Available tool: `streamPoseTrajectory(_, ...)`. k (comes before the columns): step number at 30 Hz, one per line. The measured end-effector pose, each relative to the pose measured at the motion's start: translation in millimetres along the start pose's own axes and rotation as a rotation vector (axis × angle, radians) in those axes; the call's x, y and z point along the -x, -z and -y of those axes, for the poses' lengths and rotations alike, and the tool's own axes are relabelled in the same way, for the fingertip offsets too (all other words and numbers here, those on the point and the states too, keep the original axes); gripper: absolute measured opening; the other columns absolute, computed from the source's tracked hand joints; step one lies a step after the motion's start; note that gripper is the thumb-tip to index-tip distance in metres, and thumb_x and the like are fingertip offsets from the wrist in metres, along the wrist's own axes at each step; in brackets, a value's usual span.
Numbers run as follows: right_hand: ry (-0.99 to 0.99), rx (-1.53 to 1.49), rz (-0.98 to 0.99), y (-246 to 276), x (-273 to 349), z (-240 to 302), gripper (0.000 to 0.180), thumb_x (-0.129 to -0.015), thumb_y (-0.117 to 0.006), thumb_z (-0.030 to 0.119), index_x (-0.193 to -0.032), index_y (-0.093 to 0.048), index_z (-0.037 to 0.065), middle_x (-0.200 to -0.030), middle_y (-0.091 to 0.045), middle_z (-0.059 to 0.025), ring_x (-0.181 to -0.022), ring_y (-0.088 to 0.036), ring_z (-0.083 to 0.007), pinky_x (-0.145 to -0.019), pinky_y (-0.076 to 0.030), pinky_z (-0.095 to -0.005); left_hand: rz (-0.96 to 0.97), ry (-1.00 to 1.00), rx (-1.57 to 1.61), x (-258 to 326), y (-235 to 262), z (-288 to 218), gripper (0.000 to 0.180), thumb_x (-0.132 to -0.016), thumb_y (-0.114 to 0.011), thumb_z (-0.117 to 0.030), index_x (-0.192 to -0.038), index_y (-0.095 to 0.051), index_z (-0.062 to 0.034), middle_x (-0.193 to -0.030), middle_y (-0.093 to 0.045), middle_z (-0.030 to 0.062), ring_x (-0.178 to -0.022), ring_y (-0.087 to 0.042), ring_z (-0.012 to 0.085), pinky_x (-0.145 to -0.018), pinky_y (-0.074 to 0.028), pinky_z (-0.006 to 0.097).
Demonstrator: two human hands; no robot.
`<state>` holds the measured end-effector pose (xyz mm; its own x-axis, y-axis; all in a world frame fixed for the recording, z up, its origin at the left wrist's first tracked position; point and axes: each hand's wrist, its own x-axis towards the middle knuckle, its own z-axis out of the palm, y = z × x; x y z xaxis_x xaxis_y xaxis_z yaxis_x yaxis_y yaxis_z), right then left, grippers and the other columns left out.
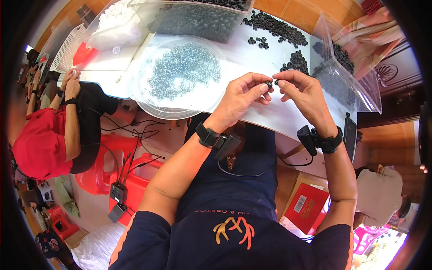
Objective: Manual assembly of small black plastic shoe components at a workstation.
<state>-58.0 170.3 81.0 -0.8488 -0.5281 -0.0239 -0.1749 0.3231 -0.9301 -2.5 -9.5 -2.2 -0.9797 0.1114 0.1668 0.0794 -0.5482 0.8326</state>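
Observation:
Above the table's front edge, my left hand pinches a small round black plastic part between thumb and fingers. Facing it, my right hand is closed on another small black part, mostly hidden by the fingertips. The two parts are very close; whether they touch I cannot tell. Just beyond my hands lies a pile of black parts on the white table. To the left of my left hand stands a round clear tub with many small shiny pieces.
A clear bin of black parts stands behind the tub. More black parts are spread at the back. On the right is a clear plastic box. A person in red works at left, beside red stools and cables.

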Motion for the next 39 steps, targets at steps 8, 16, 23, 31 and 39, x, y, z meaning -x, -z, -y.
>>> streamPoseTrajectory(8,0.102,0.133,-0.049,-10.0,0.4,2.6,0.021,-0.090,-0.061,0.009,-0.108,-0.069,0.000,-0.096,-0.069,-0.0070,-0.084,-0.065,-0.0120,-0.066,-0.055,-0.0260,0.012,-0.008,-0.018,-0.4,1.5,1.6,0.026,-0.097,-0.060,-0.011,-0.120,-0.059,0.0005,-0.104,-0.066,0.0107,-0.090,-0.064,0.0149,-0.080,-0.056,0.029)
streamPoseTrajectory(16,0.196,0.276,-0.112,-7.4,0.8,5.0,0.018,-0.088,-0.063,0.009,-0.102,-0.068,-0.001,-0.089,-0.069,-0.0088,-0.080,-0.066,-0.0135,-0.065,-0.052,-0.0268,0.014,-0.007,-0.017,-1.4,1.6,2.8,0.025,-0.097,-0.060,-0.011,-0.120,-0.061,0.0002,-0.103,-0.066,0.0104,-0.089,-0.065,0.0145,-0.079,-0.056,0.029)
streamPoseTrajectory(23,0.198,0.289,-0.106,-5.4,2.6,4.9,0.017,-0.088,-0.063,0.009,-0.101,-0.069,0.000,-0.089,-0.069,-0.0089,-0.080,-0.066,-0.0150,-0.066,-0.052,-0.0268,0.020,-0.006,-0.012,-1.0,2.0,3.7,0.026,-0.096,-0.061,-0.011,-0.120,-0.061,0.0001,-0.104,-0.066,0.0107,-0.089,-0.065,0.0145,-0.080,-0.056,0.028)
streamPoseTrajectory(31,0.283,0.398,-0.084,-12.3,5.2,13.4,0.016,-0.086,-0.063,0.007,-0.099,-0.069,0.000,-0.088,-0.068,-0.0104,-0.077,-0.067,-0.0193,-0.065,-0.053,-0.0294,0.014,0.005,-0.037,-0.4,2.3,2.3,0.026,-0.096,-0.061,-0.011,-0.120,-0.061,0.0005,-0.104,-0.067,0.0110,-0.089,-0.066,0.0146,-0.081,-0.056,0.029)
streamPoseTrajectory(39,0.364,0.522,-0.022,-4.9,4.6,9.4,0.014,-0.084,-0.067,0.007,-0.095,-0.069,0.000,-0.086,-0.067,-0.0132,-0.073,-0.065,-0.0226,-0.064,-0.052,-0.0313,0.029,0.011,-0.075,-0.3,0.4,1.6,0.026,-0.097,-0.061,-0.012,-0.118,-0.062,0.0019,-0.101,-0.068,0.0089,-0.087,-0.066,0.0135,-0.080,-0.056,0.028)
